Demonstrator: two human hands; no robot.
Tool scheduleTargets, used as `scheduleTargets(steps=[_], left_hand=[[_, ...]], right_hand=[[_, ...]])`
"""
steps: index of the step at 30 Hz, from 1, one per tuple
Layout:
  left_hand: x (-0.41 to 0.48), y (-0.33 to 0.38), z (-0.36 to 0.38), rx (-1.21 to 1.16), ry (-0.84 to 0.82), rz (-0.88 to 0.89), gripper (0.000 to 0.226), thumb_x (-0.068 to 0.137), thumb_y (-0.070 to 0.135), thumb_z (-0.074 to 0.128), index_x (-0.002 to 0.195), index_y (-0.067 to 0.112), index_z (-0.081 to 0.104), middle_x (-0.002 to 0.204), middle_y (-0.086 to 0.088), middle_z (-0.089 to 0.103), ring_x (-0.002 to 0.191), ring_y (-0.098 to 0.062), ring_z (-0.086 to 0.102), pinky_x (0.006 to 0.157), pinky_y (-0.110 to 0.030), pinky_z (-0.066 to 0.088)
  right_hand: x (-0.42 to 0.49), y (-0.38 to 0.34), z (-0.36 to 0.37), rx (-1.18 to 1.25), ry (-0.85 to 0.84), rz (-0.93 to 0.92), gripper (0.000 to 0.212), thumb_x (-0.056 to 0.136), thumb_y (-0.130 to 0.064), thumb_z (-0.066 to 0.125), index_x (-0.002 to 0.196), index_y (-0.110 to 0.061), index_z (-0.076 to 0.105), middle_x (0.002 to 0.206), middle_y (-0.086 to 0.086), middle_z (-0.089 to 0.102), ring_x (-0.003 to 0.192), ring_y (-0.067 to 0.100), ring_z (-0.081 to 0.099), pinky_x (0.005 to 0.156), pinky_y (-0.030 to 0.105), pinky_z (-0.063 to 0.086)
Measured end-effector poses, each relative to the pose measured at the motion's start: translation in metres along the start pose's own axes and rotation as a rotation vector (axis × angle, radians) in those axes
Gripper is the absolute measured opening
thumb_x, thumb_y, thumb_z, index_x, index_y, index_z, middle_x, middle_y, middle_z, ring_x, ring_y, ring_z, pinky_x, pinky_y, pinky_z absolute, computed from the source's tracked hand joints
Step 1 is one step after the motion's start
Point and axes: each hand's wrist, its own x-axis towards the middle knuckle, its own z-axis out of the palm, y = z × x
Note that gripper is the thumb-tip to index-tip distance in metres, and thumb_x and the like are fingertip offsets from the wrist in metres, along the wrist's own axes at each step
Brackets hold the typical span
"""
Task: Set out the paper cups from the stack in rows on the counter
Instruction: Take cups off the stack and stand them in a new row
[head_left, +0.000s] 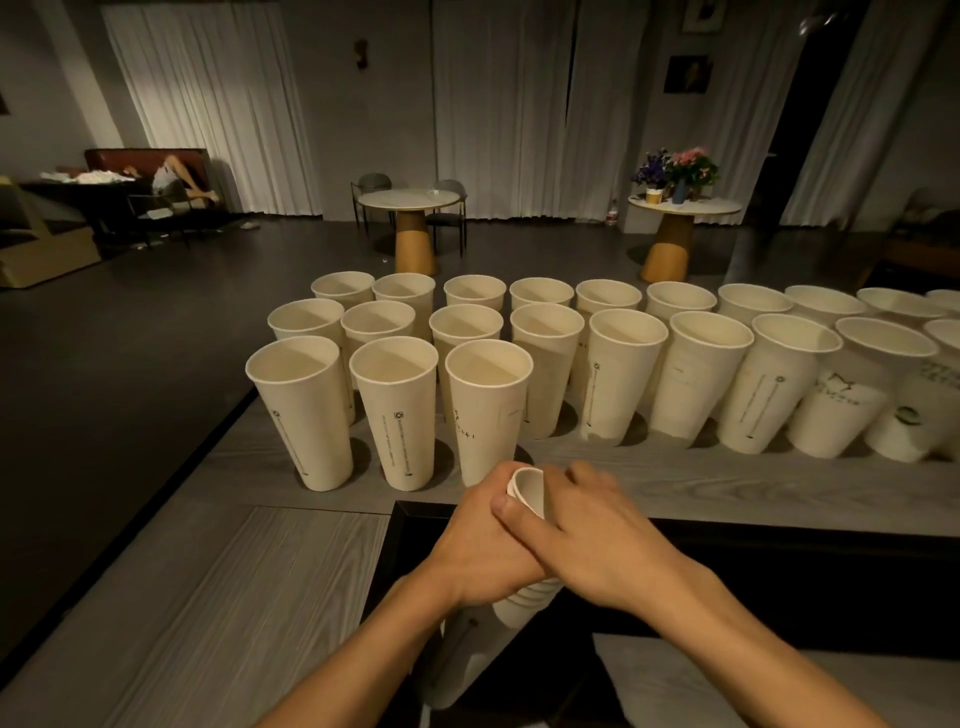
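Observation:
A stack of white paper cups (524, 603) lies tilted between my hands, bottoms pointing away from me at the counter's near edge. My left hand (483, 540) grips the stack around its body. My right hand (597, 530) grips the end cup (532, 491), thumb across its side. Several tall white paper cups stand upright in three rows on the grey wood counter (234, 571): the front row holds three, the nearest being a cup (488, 410) just beyond my hands. The two rows behind stretch to the right edge.
A dark recess (779, 582) opens in the counter under my forearms. Bare counter lies right of the front row's third cup (701, 473). Beyond the counter's far edge are a dark floor, two round tables (410, 200), chairs, flowers (675, 169) and curtains.

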Motion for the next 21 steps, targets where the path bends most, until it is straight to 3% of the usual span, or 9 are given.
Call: scheduleTargets(steps=[3, 5, 7, 11, 13, 16, 19, 21], left_hand=[[-0.003, 0.007, 0.006, 0.033, -0.041, 0.027, 0.063, 0.060, 0.041, 0.092, 0.113, 0.036, 0.058, 0.110, 0.011, 0.071, 0.104, -0.001, 0.068, 0.089, -0.027, 0.058], [-0.003, 0.012, 0.009, 0.034, -0.043, 0.050, 0.054, 0.063, 0.033, 0.093, 0.106, 0.036, 0.061, 0.106, 0.008, 0.071, 0.102, -0.004, 0.069, 0.088, -0.035, 0.059], [0.000, 0.017, 0.010, 0.013, -0.039, 0.054, 0.060, 0.062, 0.033, 0.093, 0.114, 0.035, 0.062, 0.111, 0.007, 0.072, 0.107, -0.010, 0.070, 0.094, -0.043, 0.059], [0.003, 0.015, 0.004, -0.088, -0.097, 0.010, 0.064, 0.064, 0.027, 0.086, 0.122, 0.017, 0.062, 0.114, -0.009, 0.072, 0.106, -0.028, 0.070, 0.094, -0.058, 0.054], [-0.001, 0.011, 0.001, -0.093, -0.096, -0.028, 0.072, 0.061, 0.038, 0.086, 0.124, 0.015, 0.061, 0.117, -0.013, 0.069, 0.109, -0.031, 0.068, 0.095, -0.059, 0.054], [-0.003, 0.004, 0.001, -0.080, -0.083, -0.037, 0.074, 0.063, 0.045, 0.086, 0.127, 0.018, 0.061, 0.120, -0.011, 0.067, 0.112, -0.029, 0.066, 0.096, -0.061, 0.053], [-0.002, 0.003, 0.003, -0.105, -0.071, -0.045, 0.073, 0.064, 0.045, 0.086, 0.128, 0.019, 0.061, 0.121, -0.008, 0.068, 0.114, -0.027, 0.066, 0.096, -0.061, 0.053], [0.001, 0.003, 0.004, -0.133, -0.061, -0.043, 0.073, 0.065, 0.043, 0.086, 0.129, 0.018, 0.061, 0.122, -0.010, 0.068, 0.115, -0.029, 0.066, 0.097, -0.061, 0.054]], right_hand=[[-0.011, 0.005, -0.004, -0.006, 0.008, -0.025, 0.063, 0.098, -0.072, 0.026, 0.126, -0.023, 0.057, 0.108, -0.004, 0.048, 0.110, 0.018, 0.044, 0.098, 0.034, 0.038], [-0.016, 0.008, -0.005, -0.002, 0.048, -0.023, 0.062, 0.097, -0.072, 0.026, 0.122, -0.025, 0.058, 0.107, -0.003, 0.049, 0.109, 0.017, 0.044, 0.097, 0.032, 0.038], [-0.017, 0.014, -0.008, 0.010, 0.098, -0.047, 0.063, 0.095, -0.073, 0.026, 0.121, -0.025, 0.057, 0.109, -0.002, 0.048, 0.110, 0.016, 0.042, 0.095, 0.029, 0.037], [-0.014, 0.029, -0.036, 0.073, 0.195, -0.221, 0.079, 0.087, -0.079, 0.031, 0.142, -0.026, 0.053, 0.118, -0.005, 0.048, 0.118, 0.012, 0.044, 0.100, 0.026, 0.035], [-0.011, 0.040, -0.055, 0.262, 0.342, -0.190, 0.084, 0.083, -0.078, 0.053, 0.149, -0.027, 0.049, 0.123, -0.010, 0.050, 0.119, 0.009, 0.050, 0.098, 0.022, 0.036], [-0.005, 0.048, -0.065, 0.689, 0.493, -0.082, 0.095, 0.068, -0.065, 0.076, 0.151, -0.039, 0.039, 0.123, -0.022, 0.054, 0.108, -0.003, 0.057, 0.082, 0.015, 0.045], [0.000, 0.051, -0.043, 1.120, 0.440, -0.063, 0.116, 0.049, -0.065, 0.089, 0.149, -0.029, 0.042, 0.122, -0.012, 0.066, 0.108, 0.004, 0.068, 0.079, 0.022, 0.057], [0.001, 0.051, -0.022, 1.308, 0.291, -0.115, 0.097, 0.051, -0.048, 0.097, 0.133, -0.014, 0.058, 0.117, 0.005, 0.074, 0.109, 0.022, 0.072, 0.080, 0.030, 0.059]])
